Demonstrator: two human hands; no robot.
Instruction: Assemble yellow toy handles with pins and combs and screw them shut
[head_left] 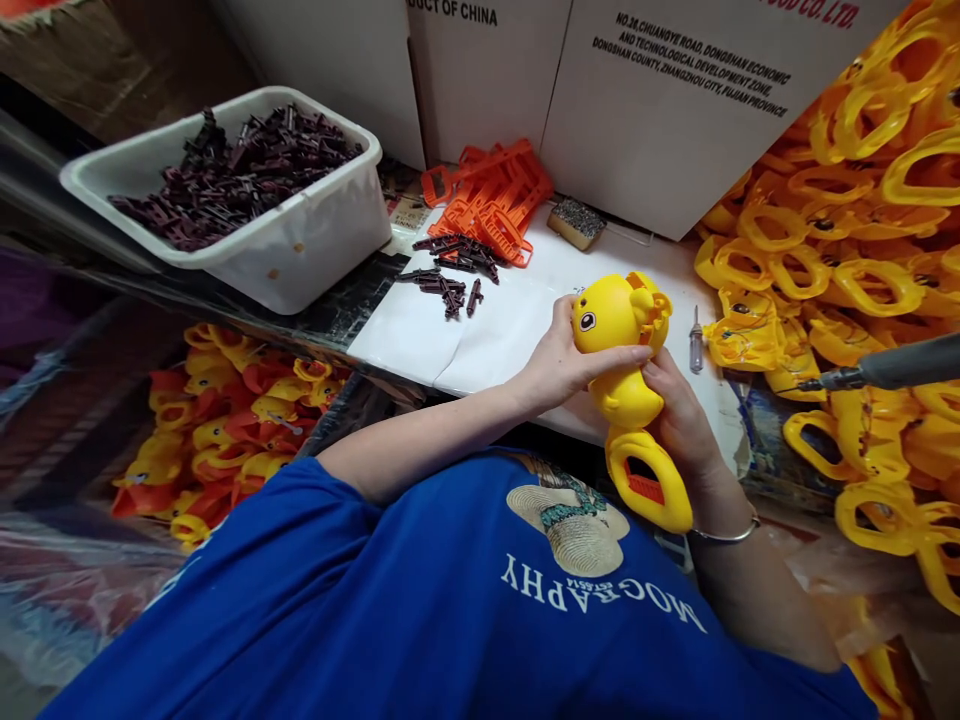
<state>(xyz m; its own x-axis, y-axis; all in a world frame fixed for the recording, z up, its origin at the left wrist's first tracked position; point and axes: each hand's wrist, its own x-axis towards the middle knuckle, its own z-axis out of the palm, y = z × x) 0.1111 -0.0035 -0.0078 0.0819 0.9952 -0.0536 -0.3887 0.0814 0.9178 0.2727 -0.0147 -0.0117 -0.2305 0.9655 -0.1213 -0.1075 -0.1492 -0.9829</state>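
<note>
Both my hands grip a yellow plastic duck toy (609,318) with a printed eye and a looped handle at its lower end, held above the front edge of the white work surface. My left hand (556,362) wraps its head from the left, the thumb lying across the neck. From the right, my right hand (679,405) closes round the body; part of its fingers is hidden behind the toy. An orange-red ribbed piece (645,488) shows inside the handle opening. Just right of the toy lies a small screwdriver (696,345) with a clear handle.
Dark brown plastic parts fill a white tub (330,235); a few more parts (450,285) lie beside orange frames (495,205). Near the carton (645,120) sits a sponge block (576,222). Yellow shells (825,275) pile up at right, with a power screwdriver (900,365) before them. Ducks (225,410) fill a lower-left crate.
</note>
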